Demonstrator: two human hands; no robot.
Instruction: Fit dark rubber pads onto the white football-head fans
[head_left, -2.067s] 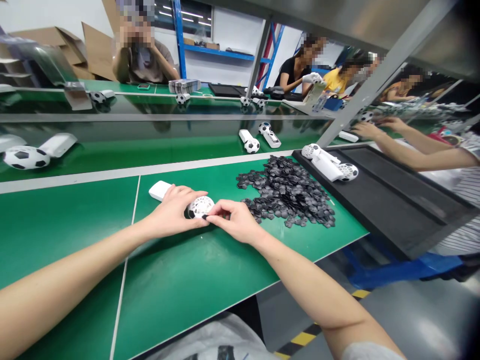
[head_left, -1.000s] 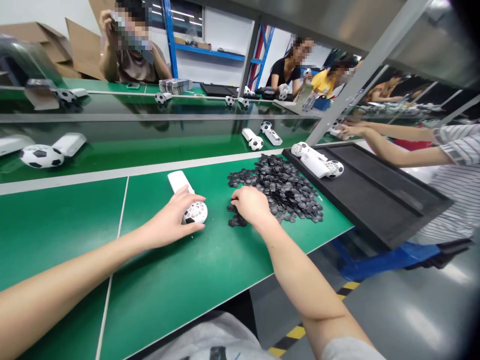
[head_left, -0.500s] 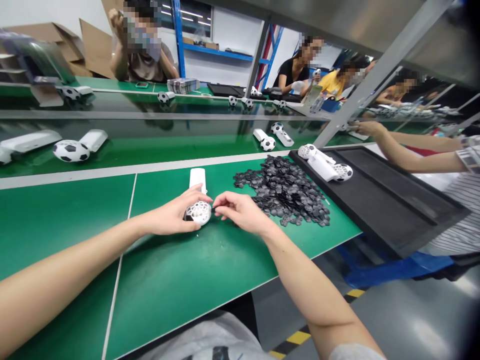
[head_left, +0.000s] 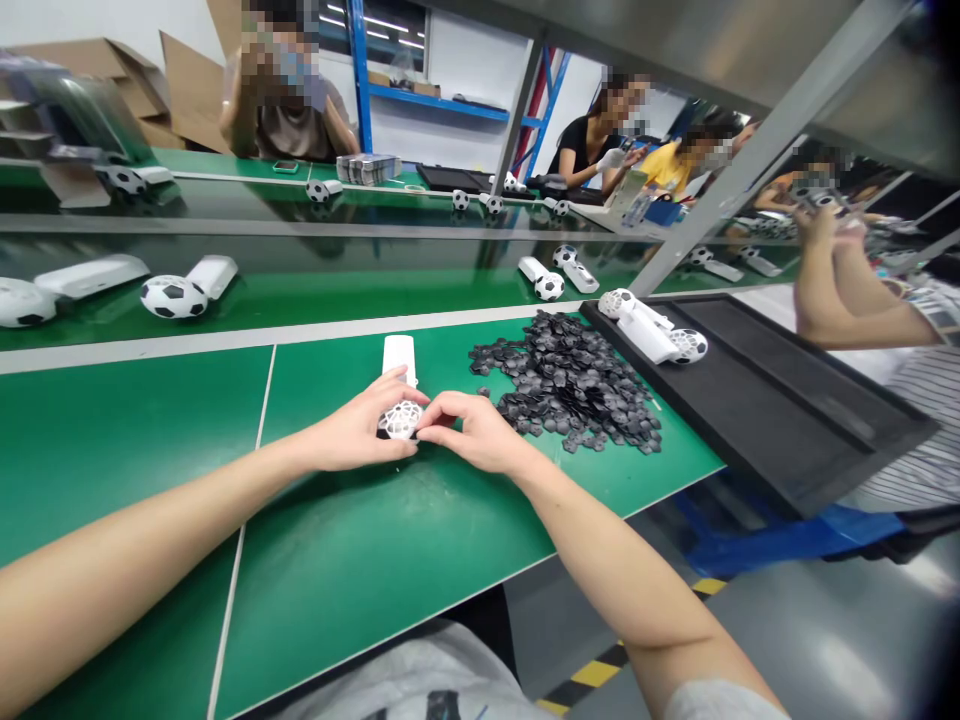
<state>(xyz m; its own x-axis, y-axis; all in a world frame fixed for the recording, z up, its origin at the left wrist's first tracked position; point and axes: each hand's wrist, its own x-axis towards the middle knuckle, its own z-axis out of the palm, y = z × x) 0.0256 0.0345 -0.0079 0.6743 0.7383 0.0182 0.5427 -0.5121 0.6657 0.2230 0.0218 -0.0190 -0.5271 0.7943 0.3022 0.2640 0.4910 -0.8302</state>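
A white device (head_left: 399,356) with a round, latticed ball-shaped end lies on the green table (head_left: 330,560), its flat handle pointing away from me. My left hand (head_left: 364,428) is wrapped round the ball end from the left, thumb at the near side. At the ball's right edge, my right hand (head_left: 469,430) pinches with thumb and forefinger; a small dark piece shows at the fingertips. One dark patch is visible at the ball's lower left. To the right of my hands lies a heap of small black pieces (head_left: 577,380).
A black tray (head_left: 795,400) at the right holds white ball-ended devices (head_left: 649,330). Beyond a pale rail, more football-patterned devices (head_left: 174,297) lie on a green belt. A slanted metal post (head_left: 697,220) stands behind the tray. Several people are across and to the right.
My right hand has moved slightly left, its fingertips now against the ball. Devices on the belt have shifted right. The person at the right has raised their hands.
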